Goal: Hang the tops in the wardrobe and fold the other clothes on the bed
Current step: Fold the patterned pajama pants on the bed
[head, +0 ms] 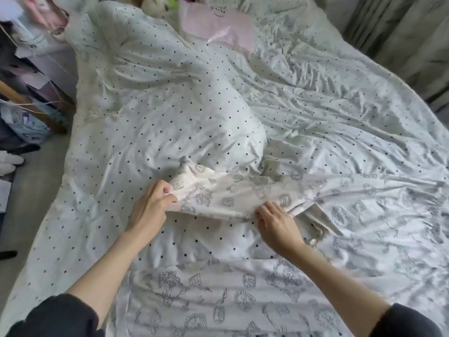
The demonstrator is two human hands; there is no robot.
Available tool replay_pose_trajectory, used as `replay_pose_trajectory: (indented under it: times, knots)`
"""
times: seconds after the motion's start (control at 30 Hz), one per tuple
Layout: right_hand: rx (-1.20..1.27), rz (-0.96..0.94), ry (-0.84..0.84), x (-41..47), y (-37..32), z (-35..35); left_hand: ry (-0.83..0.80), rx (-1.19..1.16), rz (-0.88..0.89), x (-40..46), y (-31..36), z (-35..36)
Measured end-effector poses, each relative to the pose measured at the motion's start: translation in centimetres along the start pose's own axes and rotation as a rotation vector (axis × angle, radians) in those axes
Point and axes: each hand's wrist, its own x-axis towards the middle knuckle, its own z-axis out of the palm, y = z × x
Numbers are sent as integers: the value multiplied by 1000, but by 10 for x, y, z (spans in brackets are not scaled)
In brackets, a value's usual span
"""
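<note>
A white garment printed with grey line drawings [243,190] lies spread across the near half of the bed, over a polka-dot duvet [170,105]. One leg-like part runs from left to right in front of me, and another part [230,300] lies nearer, at the bottom of the view. My left hand [155,203] pinches the left end of the far part. Further right, my right hand [274,220] grips the same part's near edge. Both hands lift that edge a little off the duvet.
A pale pink cloth [218,27] lies near the head of the bed beside soft toys [155,6]. Cluttered furniture and bags [26,93] stand along the left side. Grey curtains [401,27] hang at the right. A grey floor strip [29,195] runs on the left.
</note>
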Motion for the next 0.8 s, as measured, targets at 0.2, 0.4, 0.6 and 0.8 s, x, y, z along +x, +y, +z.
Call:
replay_pose_trajectory:
  times: [0.2,0.4,0.6,0.8]
  knots:
    - [-3,5,-333,-15,-5,36,-407,11,-70,-62,-39,44]
    - [-12,1,-127,47,-33,43,-48,-593,-601,-37,-57,49]
    - [-2,-35,-260,114,-76,87,-188,-1046,-1063,-6,-81,69]
    - [89,-3,-387,97,-115,114,203,-738,-733,-16,-84,64]
